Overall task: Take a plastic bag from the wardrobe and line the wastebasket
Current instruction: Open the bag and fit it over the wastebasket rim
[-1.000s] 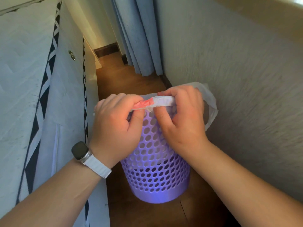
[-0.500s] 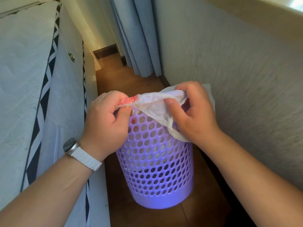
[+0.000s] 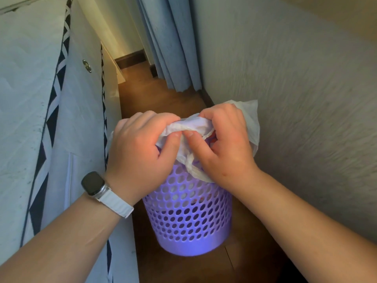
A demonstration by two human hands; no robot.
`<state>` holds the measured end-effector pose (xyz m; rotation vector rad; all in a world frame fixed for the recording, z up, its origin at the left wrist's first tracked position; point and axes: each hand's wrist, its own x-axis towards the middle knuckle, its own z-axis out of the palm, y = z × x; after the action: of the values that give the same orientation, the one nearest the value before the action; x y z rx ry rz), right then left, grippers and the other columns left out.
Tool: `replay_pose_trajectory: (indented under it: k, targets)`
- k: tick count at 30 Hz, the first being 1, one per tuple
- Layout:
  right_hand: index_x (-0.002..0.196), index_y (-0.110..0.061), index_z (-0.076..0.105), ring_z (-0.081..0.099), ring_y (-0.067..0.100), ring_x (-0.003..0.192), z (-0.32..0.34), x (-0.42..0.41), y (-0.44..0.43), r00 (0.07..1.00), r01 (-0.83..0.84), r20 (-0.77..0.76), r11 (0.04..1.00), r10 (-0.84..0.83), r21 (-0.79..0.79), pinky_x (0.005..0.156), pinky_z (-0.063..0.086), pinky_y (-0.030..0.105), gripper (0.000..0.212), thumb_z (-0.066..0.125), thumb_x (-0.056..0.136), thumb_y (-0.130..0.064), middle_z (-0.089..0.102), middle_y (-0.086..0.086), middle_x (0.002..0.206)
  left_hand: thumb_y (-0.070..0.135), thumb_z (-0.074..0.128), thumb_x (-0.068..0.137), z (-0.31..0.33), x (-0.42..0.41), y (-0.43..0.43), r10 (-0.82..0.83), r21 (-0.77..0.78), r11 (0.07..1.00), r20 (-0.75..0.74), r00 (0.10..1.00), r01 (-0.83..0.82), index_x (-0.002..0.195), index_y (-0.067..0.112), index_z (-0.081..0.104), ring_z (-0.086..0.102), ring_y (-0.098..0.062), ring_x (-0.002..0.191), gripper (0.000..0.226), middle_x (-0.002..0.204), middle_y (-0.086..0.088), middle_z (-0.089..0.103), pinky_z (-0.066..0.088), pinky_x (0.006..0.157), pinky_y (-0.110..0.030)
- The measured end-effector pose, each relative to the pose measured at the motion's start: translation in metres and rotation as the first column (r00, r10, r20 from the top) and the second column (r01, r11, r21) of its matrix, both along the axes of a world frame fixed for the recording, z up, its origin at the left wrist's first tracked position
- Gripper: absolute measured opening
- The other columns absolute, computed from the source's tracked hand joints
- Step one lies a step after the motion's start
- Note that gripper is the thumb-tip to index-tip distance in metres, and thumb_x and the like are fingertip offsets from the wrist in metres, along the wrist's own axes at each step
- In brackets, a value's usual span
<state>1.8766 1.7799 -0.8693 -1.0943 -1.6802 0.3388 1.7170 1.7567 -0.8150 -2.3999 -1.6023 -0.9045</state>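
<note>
A purple perforated wastebasket [image 3: 189,217] stands on the wooden floor between a bed and the wall. A thin white plastic bag [image 3: 191,124] is bunched over its top, with a flap hanging on the wall side and a strip trailing down the front. My left hand [image 3: 140,154], a watch on its wrist, pinches the bag's near edge. My right hand [image 3: 222,148] pinches the same edge right beside it, thumbs almost touching. The basket's rim is hidden under the hands and the bag.
A mattress [image 3: 30,103] with black-and-white trim stands close on the left. A textured wall [image 3: 295,99] runs close on the right. Blue curtains [image 3: 169,43] hang beyond the basket. The wooden floor [image 3: 163,99] forms a narrow strip ahead.
My hands have come together over the basket's front edge, gathering the bag between them. The red part of the bag held by my left hand is no longer visible there.
</note>
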Motion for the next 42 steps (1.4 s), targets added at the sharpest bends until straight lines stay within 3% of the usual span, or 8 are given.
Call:
replay_pose_trajectory:
  k: [5,9,14,19,24,32,38,42]
  targets:
    - [0.101,-0.011,0.064,0.053,0.017,0.092,-0.004,0.003,0.002,0.998,-0.045,-0.035,0.998,0.044,-0.037,0.085,0.042,0.035,0.024,0.059,0.086,-0.029,0.059,-0.001,0.095,0.023,0.051,0.093,-0.004,-0.01,0.007,0.007,-0.015,1.0,0.013,1.0,-0.007,0.083,0.011,0.062,0.047,-0.018,0.066,0.019,0.073,0.008,0.047,0.042,0.06,-0.039]
    - [0.092,-0.012,0.065,0.055,0.019,0.09,-0.005,0.01,0.009,0.999,0.023,-0.031,0.999,-0.025,-0.045,0.083,0.045,0.043,0.02,0.058,0.083,-0.029,0.06,-0.001,0.09,0.022,0.05,0.093,-0.004,-0.015,0.009,0.014,0.003,1.0,0.011,1.0,-0.014,0.079,0.01,0.059,0.044,-0.018,0.063,0.021,0.071,0.007,0.045,0.039,0.058,-0.038]
    - [0.087,-0.01,0.06,0.054,0.02,0.089,-0.003,0.009,0.007,0.996,0.054,-0.071,0.996,-0.059,-0.066,0.083,0.042,0.035,0.018,0.058,0.085,-0.029,0.059,0.0,0.09,0.024,0.049,0.094,-0.004,-0.011,0.008,-0.006,0.016,1.0,0.056,0.998,0.005,0.078,0.009,0.058,0.045,-0.02,0.063,0.024,0.069,0.005,0.046,0.039,0.057,-0.041]
    - [0.092,-0.01,0.061,0.054,0.025,0.094,-0.002,0.009,0.003,0.993,0.112,-0.034,0.993,-0.113,-0.028,0.084,0.041,0.039,0.021,0.059,0.084,-0.029,0.058,0.003,0.095,0.029,0.052,0.092,0.0,-0.01,0.003,-0.055,0.002,0.998,0.031,0.998,0.055,0.085,0.009,0.064,0.047,-0.017,0.066,0.025,0.074,0.005,0.05,0.036,0.063,-0.032]
    - [0.099,-0.008,0.065,0.057,0.029,0.096,-0.008,-0.001,-0.003,0.992,0.119,0.032,0.992,-0.12,0.042,0.083,0.045,0.047,0.03,0.062,0.082,-0.032,0.06,0.007,0.099,0.028,0.053,0.091,-0.002,0.003,-0.005,-0.071,-0.009,0.997,-0.114,0.991,0.07,0.106,0.012,0.069,0.064,-0.026,0.078,0.026,0.088,-0.002,0.07,0.045,0.071,-0.041]
    - [0.095,-0.004,0.066,0.056,0.016,0.094,-0.017,-0.002,0.001,0.99,-0.048,-0.136,0.999,0.045,-0.02,0.085,0.046,0.027,0.012,0.068,0.086,-0.012,0.06,0.009,0.097,0.026,0.048,0.092,-0.007,-0.006,0.001,0.027,-0.057,0.998,-0.121,0.992,-0.034,0.103,0.017,0.066,0.063,-0.031,0.068,0.023,0.089,-0.002,0.068,0.045,0.051,-0.029]
    - [0.088,-0.003,0.067,0.059,0.022,0.086,-0.011,0.002,0.002,0.982,-0.096,-0.163,0.995,0.094,-0.005,0.08,0.047,0.033,0.003,0.066,0.085,-0.002,0.063,0.009,0.089,0.027,0.05,0.091,-0.006,-0.007,0.0,0.01,-0.036,0.999,-0.015,1.0,-0.011,0.098,0.014,0.067,0.062,-0.028,0.067,0.023,0.085,-0.002,0.069,0.049,0.05,-0.036]
    - [0.093,0.002,0.068,0.061,0.026,0.091,-0.003,-0.003,-0.008,0.974,-0.165,-0.145,0.983,0.175,0.081,0.083,0.048,0.036,0.011,0.061,0.085,0.006,0.065,0.012,0.095,0.05,0.051,0.089,-0.002,-0.006,0.0,0.074,-0.034,0.997,0.023,0.997,-0.074,0.084,0.016,0.068,0.059,-0.024,0.064,0.038,0.074,0.0,0.065,0.046,0.05,-0.038]
